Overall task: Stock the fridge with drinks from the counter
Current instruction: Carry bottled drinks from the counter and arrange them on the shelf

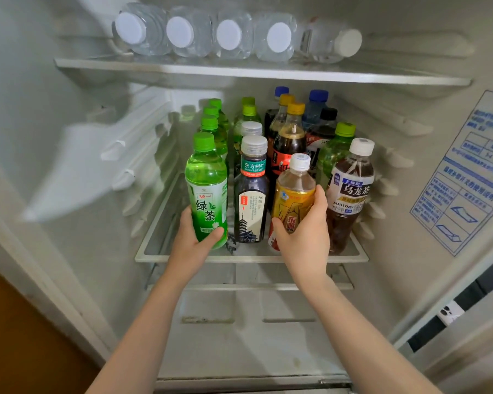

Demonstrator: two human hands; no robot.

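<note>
My left hand (192, 238) grips a green tea bottle (207, 183) with a green cap at the front left of the fridge's middle shelf (251, 257). My right hand (306, 234) grips a yellow energy drink bottle (292, 191) with a white cap at the front of the same shelf. Between the two stands a dark tea bottle (251, 194) with a silver cap. A brown oolong tea bottle (349, 191) stands just right of my right hand. Behind them are several more bottles, green tea at the left, cola and blue-capped ones further back.
On the top shelf (262, 70) several clear water bottles (228, 35) lie on their sides, caps facing out. A blue printed label (467, 172) is stuck on the fridge's right inner wall. Below the middle shelf is an open compartment (248, 322).
</note>
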